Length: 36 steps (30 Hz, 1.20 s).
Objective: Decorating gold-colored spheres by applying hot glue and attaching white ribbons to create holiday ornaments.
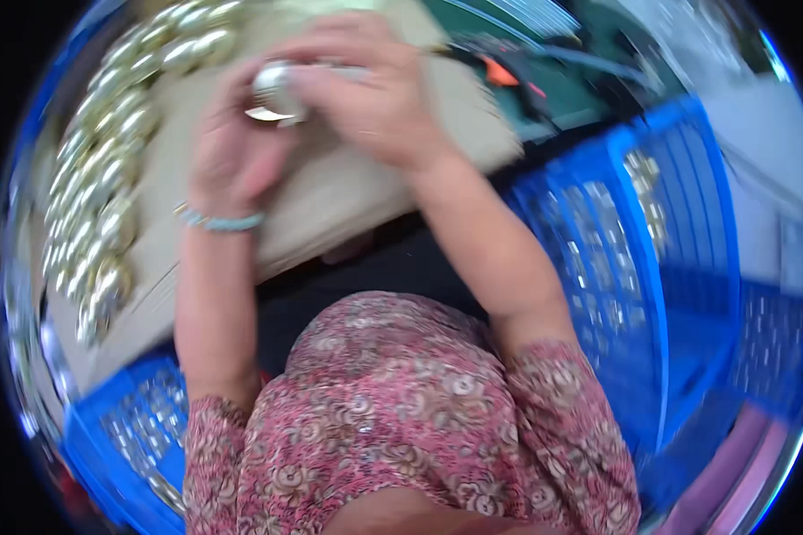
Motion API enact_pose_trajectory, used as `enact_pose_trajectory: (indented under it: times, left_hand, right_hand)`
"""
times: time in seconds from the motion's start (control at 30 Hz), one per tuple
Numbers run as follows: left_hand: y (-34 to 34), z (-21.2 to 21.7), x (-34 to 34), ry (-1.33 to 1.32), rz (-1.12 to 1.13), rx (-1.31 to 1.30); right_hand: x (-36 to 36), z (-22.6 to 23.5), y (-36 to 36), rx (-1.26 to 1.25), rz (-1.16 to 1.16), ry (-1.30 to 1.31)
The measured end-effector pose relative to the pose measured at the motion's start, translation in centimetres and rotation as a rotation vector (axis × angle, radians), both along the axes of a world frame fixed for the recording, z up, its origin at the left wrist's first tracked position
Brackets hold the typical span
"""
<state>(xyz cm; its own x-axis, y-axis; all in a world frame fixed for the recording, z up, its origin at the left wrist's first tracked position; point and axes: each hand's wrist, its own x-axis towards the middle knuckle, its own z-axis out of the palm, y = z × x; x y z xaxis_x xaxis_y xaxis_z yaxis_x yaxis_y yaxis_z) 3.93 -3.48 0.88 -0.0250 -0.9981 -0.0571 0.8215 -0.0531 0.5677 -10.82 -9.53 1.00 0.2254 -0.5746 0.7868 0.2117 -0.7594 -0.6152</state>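
Note:
Both my hands are raised together over a cardboard sheet, around a shiny pale gold ball-like piece [277,94]. My left hand [227,147], with a turquoise bead bracelet [223,221] at its wrist, cups the piece from the left and below. From the right, my right hand [370,94] closes over it, thumb and fingers against its side. Motion blur smears the fingers, and much of the piece is hidden by them. Several similar glossy gold pieces [116,223] lie in curved rows on the cardboard [321,209], left of my left hand.
At right stands a blue slatted plastic crate [656,312] with gold pieces inside it. Another blue crate [89,437] is at lower left. Beyond the cardboard, a black tool with an orange part [500,73] lies on a green surface [562,98].

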Motion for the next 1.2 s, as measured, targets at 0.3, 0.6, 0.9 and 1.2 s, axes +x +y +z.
enact_pose_trajectory:
  times: [0.3,0.6,0.9,1.2]
  left_hand:
    - [0.0,-0.6,-0.3,0.017,-0.031,0.071]
    - [1.1,-0.2,-1.7,0.018,-0.137,0.051]
    - [1.0,0.0,-1.5,-0.073,-0.154,0.008]
    - [1.3,0.1,-1.5,0.0,0.142,0.061]
  right_hand:
    - [-0.8,0.5,1.0,0.57,0.252,-0.217]
    - [-2.0,1.9,1.4,0.758,0.349,-0.231]
    - [-0.8,-0.3,-0.2,0.584,0.344,-0.225]
    - [-0.7,-0.3,0.5,0.616,0.352,-0.318]
